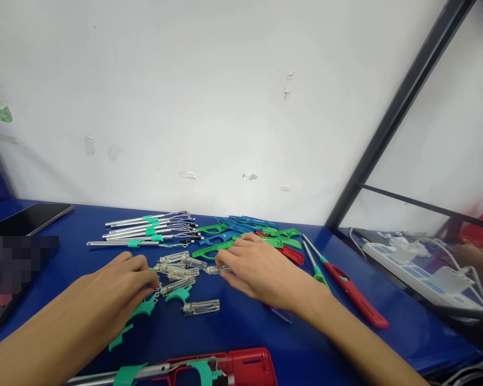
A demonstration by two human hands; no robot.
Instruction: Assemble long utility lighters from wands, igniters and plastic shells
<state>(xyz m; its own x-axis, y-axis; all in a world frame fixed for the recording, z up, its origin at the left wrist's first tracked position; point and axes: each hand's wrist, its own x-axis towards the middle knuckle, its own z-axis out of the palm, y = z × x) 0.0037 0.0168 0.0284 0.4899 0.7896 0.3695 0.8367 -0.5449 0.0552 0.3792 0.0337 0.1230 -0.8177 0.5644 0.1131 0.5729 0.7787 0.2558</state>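
Note:
My right hand (251,268) pinches a clear plastic lighter fuel tank (216,269) by its right end, beside the pile. My left hand (129,279) is curled at the pile's left edge; small pale bits show by its fingertips, and what it grips is hidden. Between my hands lies a heap of clear fuel tanks (179,272), with one single tank (202,306) nearer me. Teal curved trigger pieces (178,294) lie close by, some partly behind my left hand. In front, a red lighter half-shell (249,367) carries a metal tube (156,370) and teal parts.
Metal lighter tubes with wires (134,233) lie at the back left. Green and blue handle shells (241,225) are heaped behind my right hand. An assembled red lighter (352,289) rests at right, near a power strip (410,268). A phone (36,217) lies at left.

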